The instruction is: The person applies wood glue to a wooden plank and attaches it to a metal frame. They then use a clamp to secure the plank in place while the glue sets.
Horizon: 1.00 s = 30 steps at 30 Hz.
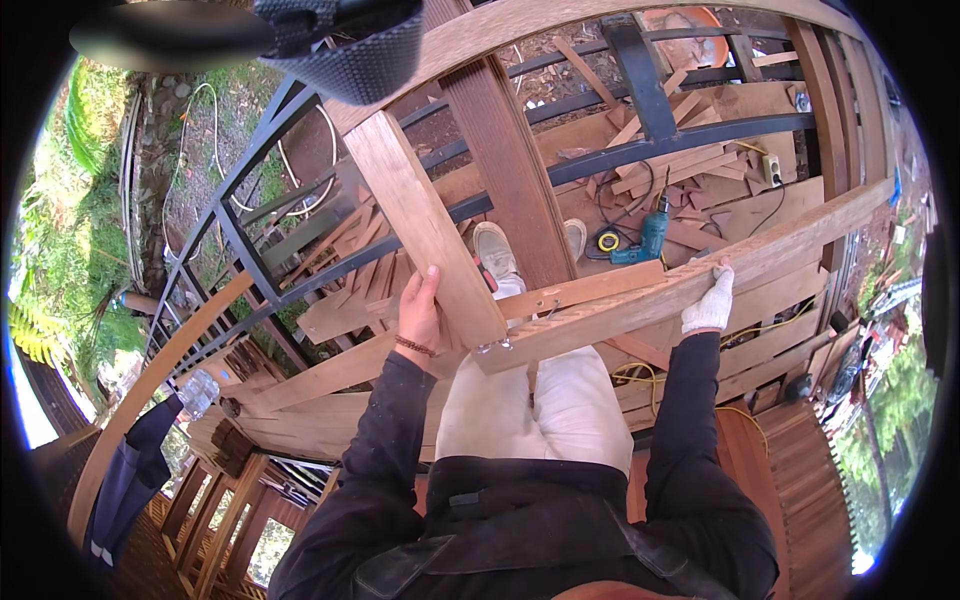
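Note:
My bare left hand (418, 315), a beaded bracelet at its wrist, grips the near left edge of a pale wooden board (425, 215). That board slopes away toward the far left, and its near end meets the end of a long wooden beam (620, 305) in front of my thighs. Whitish stuff shows at this corner. My right hand (710, 300), in a white glove, is closed over the beam farther right; its fingertips reach the top edge. A narrower wooden strip (580, 292) lies along the beam's far side.
Below stands a teal power drill (654, 232) beside a yellow-and-black tape measure (607, 240). Wood offcuts (690, 165) lie heaped near a power socket (771, 170). A dark metal frame (590, 160) crosses ahead, under a reddish-brown plank (510, 165). A plastic bottle (198, 392) is at left.

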Available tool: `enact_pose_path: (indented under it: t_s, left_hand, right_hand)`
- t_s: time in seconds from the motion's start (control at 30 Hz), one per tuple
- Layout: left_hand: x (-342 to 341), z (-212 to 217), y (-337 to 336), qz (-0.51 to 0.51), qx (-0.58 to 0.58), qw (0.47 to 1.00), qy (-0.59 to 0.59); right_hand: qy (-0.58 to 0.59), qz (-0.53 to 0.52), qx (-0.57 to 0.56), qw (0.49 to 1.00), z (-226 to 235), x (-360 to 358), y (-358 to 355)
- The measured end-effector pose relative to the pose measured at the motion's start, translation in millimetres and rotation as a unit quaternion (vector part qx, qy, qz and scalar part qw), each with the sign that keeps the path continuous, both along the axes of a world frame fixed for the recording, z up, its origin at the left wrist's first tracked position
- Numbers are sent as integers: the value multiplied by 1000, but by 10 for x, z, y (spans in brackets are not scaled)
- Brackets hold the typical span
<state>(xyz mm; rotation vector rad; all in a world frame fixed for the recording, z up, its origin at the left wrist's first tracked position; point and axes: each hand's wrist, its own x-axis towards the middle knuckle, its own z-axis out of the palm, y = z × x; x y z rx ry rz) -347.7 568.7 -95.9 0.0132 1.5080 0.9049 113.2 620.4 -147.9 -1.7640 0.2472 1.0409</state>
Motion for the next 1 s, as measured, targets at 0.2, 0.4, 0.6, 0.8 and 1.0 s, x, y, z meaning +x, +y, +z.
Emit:
enact_pose_path:
  t_s: [0.2, 0.4, 0.6, 0.8, 1.0]
  left_hand:
    - [53, 145, 85, -17, 28, 999, 28]
    - [39, 217, 209, 1, 57, 998, 24]
    - [-24, 270, 115, -14, 98, 993, 58]
    - [-463, -211, 198, 120, 103, 945, -286]
    - [-117, -855, 456, -204, 33, 956, -206]
  right_hand:
    - [-10, 31, 25, 999, 101, -20, 62]
    - [4, 14, 9, 1000, 146, -76, 129]
    - [3, 18, 21, 1000, 302, -102, 138]
    - [0, 7, -1, 1000, 251, -119, 154]
    - [11, 10, 34, 999, 341, -8, 135]
